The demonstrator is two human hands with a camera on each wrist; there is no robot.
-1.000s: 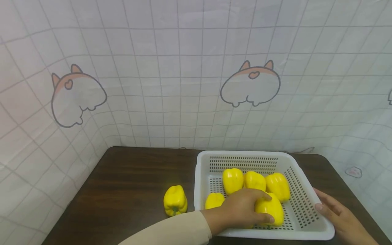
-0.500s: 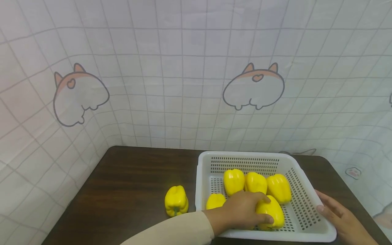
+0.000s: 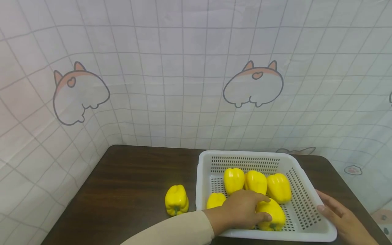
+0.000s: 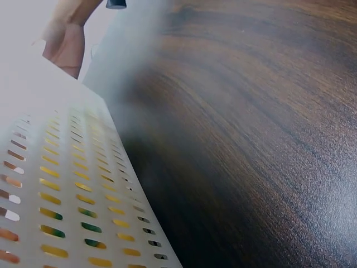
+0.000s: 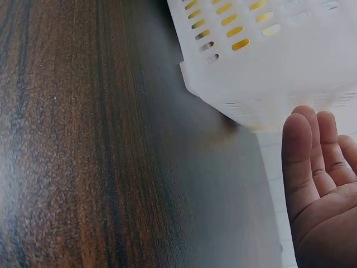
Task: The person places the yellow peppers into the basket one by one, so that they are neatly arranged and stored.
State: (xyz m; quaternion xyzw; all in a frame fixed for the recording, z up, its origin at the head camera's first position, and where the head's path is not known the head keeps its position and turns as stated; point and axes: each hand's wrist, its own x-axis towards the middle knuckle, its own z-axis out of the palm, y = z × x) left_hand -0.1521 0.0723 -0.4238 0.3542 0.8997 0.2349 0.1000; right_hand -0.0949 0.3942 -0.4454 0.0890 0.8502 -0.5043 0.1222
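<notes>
A white perforated plastic basket [image 3: 202,183] with several yellow bell peppers in it stands on the right of the table. My left hand [image 3: 243,208] reaches in from the left and holds a yellow bell pepper [image 3: 277,212] near the front, thumb and forefinger against its side. Part of another pepper shows beneath this hand. My right hand [image 3: 340,216] is at the basket's right rim; in the right wrist view its fingers [image 5: 298,137] are nearly straight, tips against the outer wall. One more bell pepper [image 3: 176,200] sits outside, left of the basket.
The dark wood-grain table [image 3: 131,177] extends left of the basket. A white grid-patterned cloth [image 3: 190,85] with cartoon animals hangs behind and along the sides. Inside the basket, three peppers line the back, including one at the right [image 3: 279,188]; another [image 3: 215,200] lies at the left.
The pepper in my left hand has turned slightly, its stem end now facing more toward me. My right hand stays at the rim; the head view has shifted a little.
</notes>
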